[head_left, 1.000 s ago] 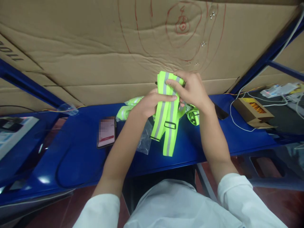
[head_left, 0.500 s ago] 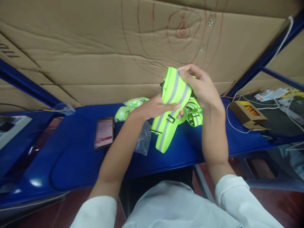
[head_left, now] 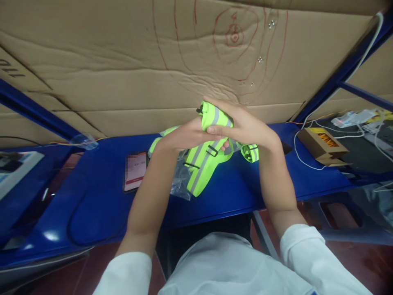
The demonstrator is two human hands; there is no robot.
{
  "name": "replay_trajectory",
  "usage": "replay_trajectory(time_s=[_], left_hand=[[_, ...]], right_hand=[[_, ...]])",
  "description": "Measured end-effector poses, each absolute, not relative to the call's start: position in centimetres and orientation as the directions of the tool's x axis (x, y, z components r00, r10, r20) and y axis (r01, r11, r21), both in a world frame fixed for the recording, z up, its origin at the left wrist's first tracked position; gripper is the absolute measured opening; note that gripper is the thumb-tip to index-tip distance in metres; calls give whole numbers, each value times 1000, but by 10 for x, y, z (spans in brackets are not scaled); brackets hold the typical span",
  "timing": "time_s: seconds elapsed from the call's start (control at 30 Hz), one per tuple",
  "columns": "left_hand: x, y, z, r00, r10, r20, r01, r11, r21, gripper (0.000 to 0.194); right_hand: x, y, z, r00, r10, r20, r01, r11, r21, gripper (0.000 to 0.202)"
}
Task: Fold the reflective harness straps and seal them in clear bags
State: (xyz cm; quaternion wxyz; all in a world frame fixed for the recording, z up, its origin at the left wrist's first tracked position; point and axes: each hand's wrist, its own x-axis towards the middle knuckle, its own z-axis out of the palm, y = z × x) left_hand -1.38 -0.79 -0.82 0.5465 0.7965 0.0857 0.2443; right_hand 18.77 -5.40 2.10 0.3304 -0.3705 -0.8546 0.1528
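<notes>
Between my two hands, above the blue table, is a neon-yellow reflective strap [head_left: 201,168] with grey stripes and black buckles. Its upper part is rolled up, and a loose end hangs below. My left hand [head_left: 192,133] grips the strap from the left, its fingers partly hidden behind the fabric. My right hand [head_left: 238,121] is wrapped round the rolled part, thumb in front. Another rolled reflective strap [head_left: 253,153] lies beside my right forearm. More neon fabric [head_left: 153,146] shows behind my left wrist, and a clear plastic bag [head_left: 181,182] lies under the hanging end.
A phone [head_left: 135,172] rests on the blue table [head_left: 230,196] near my left forearm. An open cardboard box [head_left: 324,145] stands at right beside a white cable [head_left: 296,151]. A cardboard wall [head_left: 123,61] with red drawn rings rises behind; a clear plastic cup [head_left: 84,141] lies at left.
My right hand has come down and left, closing round the rolled part of the strap. The folded upper part is now more compact, and the hanging end has swung left.
</notes>
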Motion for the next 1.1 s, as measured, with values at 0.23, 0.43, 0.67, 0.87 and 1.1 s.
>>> replay_trajectory(time_s=[0.23, 0.43, 0.67, 0.87, 1.1], left_hand=[[-8, -13, -9, 859, 473, 196, -100, -219, 970, 24], [-11, -10, -8, 847, 493, 200, -113, -200, 973, 35], [-21, 1, -13, 884, 451, 125, -47, -180, 983, 38], [-19, 1, -14, 925, 356, 134, -34, -271, 962, 31], [-23, 2, -8, 946, 275, 173, -80, -319, 944, 26]], right_hand=[[190, -57, 30, -353, 774, 525, 512, 629, -584, 63], [177, -60, 27, -213, 901, 379, 394, 434, -810, 50], [171, -51, 23, -81, 834, 546, 434, 523, -734, 56], [186, -37, 20, -201, 881, 429, 347, 473, -810, 68], [184, -11, -6, -281, 944, 173, 51, 194, -980, 54]])
